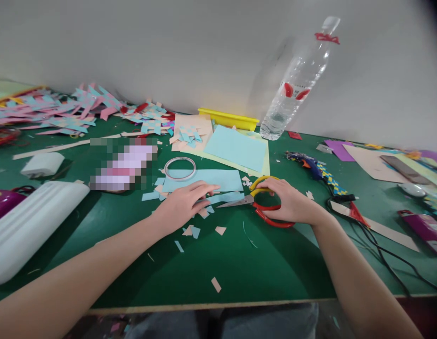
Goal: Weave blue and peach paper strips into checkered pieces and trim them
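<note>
My right hand (289, 201) is closed around the handles of a pair of scissors (244, 201), one loop yellow and one red. The scissor blades point left and lie by the right part of a narrow blue paper strip (226, 197). That strip is pinched by its left part between the thumb and fingers of my left hand (183, 203). Just behind it a wider blue paper piece (222, 180) lies flat, with a thin roll of tape (181, 178) resting on its left part. Small blue and pink paper scraps (221, 230) are scattered around my hands.
A larger blue sheet (236, 147) lies farther back, before a yellow tray (229, 120). A water bottle (292, 89) stands by the wall. Heaped paper strips (73, 110), a phone (126, 165) and a white device (38, 226) are left; cables (372, 238) lie right.
</note>
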`<state>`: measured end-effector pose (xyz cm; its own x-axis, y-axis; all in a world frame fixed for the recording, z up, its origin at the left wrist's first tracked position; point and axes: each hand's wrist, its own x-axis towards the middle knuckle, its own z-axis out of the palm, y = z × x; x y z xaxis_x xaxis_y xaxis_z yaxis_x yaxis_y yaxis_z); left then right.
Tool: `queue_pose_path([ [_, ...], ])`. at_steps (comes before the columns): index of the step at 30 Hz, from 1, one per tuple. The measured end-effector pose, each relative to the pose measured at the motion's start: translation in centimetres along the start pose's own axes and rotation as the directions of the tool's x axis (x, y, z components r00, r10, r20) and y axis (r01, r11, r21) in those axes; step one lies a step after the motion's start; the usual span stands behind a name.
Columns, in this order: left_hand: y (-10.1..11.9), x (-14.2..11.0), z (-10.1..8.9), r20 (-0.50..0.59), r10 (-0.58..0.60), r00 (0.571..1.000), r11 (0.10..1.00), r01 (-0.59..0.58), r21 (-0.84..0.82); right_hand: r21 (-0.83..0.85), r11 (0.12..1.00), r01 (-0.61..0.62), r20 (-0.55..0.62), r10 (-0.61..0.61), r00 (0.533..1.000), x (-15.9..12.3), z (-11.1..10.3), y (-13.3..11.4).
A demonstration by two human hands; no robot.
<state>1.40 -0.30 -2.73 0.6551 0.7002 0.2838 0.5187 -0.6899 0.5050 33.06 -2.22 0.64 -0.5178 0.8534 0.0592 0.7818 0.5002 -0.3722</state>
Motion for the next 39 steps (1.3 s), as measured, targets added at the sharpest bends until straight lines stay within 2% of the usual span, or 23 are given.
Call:
queue_pose_path([
  [10, -0.39, 0.13, -0.07, 0.005, 0.009, 1.000, 1.000, -0.009, -0.003, -0.001, 0.997, -0.072, 0.055, 0.072, 0.996, -0.34, -0.50, 0.63],
  [18, -0.07, 0.27, -0.03, 0.033, 0.036, 0.999, 0.999, -0.037, 0.017, 0.007, 1.000, -0.017, 0.057, 0.017, 0.998, -0.05, -0.28, -0.21],
  [24, -0.36, 0.23, 0.29, 0.004, 0.176, 0.984, 0.971, -0.174, 0.162, 0.030, 0.999, -0.012, 0.066, 0.010, 0.998, -0.04, -0.17, -0.28],
  [30, 0.20, 0.21, 0.64, 0.156, 0.271, 0.950, 0.943, -0.295, 0.154, 0.046, 0.999, -0.015, 0.070, 0.012, 0.998, 0.07, -0.16, -0.21],
  [32, 0.29, 0.17, 0.77, 0.200, 0.249, 0.947, 0.951, -0.279, 0.135, 0.045, 0.999, -0.027, 0.083, 0.024, 0.996, 0.07, -0.15, -0.21],
  [39, 0.09, -0.03, 0.81, 0.327, 0.046, 0.944, 0.989, -0.088, 0.117, 0.035, 0.998, -0.044, 0.118, 0.040, 0.992, -0.04, -0.18, -0.17],
])
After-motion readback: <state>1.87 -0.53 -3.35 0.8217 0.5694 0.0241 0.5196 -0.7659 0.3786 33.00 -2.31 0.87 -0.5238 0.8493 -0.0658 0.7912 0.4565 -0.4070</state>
